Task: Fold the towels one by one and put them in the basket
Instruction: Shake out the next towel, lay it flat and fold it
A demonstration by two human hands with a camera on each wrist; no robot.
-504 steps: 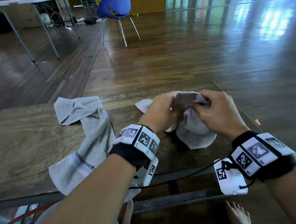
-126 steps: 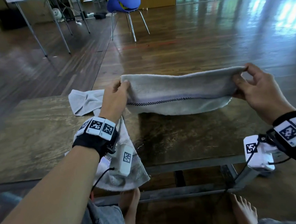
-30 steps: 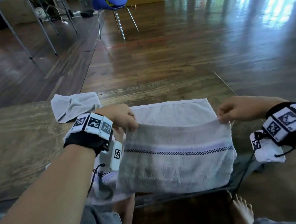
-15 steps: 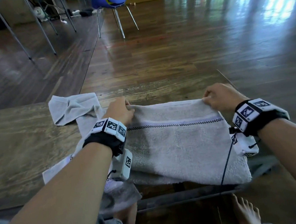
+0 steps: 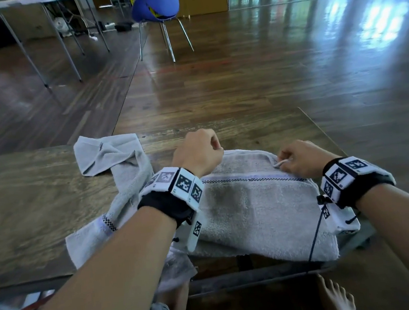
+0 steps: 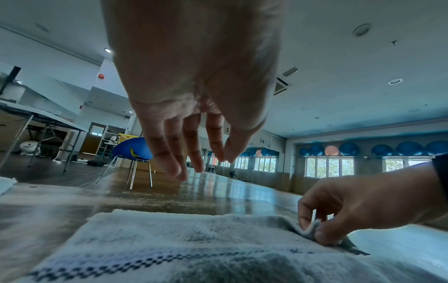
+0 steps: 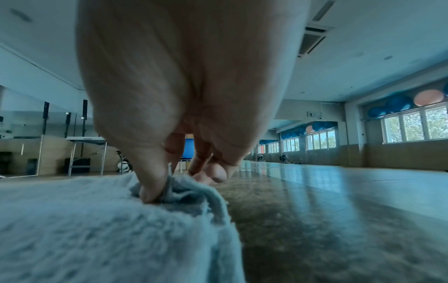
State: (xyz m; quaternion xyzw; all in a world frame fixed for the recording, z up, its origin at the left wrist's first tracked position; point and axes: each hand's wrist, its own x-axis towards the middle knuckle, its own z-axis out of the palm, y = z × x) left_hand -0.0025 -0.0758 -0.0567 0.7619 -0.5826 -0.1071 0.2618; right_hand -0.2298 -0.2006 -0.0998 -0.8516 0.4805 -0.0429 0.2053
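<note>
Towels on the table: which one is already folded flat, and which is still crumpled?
The folded towel, pinched at its far corner by the right hand, lies flat. The crumpled towel stretches out to its left, under the left forearm.

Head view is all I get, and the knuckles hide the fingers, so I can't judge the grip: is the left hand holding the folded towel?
Observer: No. In the left wrist view the left hand hangs above the folded towel, fingers loose, holding nothing.
Operator: And the right hand?
Observer: The right hand pinches the towel's far right corner, thumb dug into the cloth.
Operator: Is that corner lifted?
Observer: Only bunched up at the pinch; beside it the towel's edge lies on the table.
</note>
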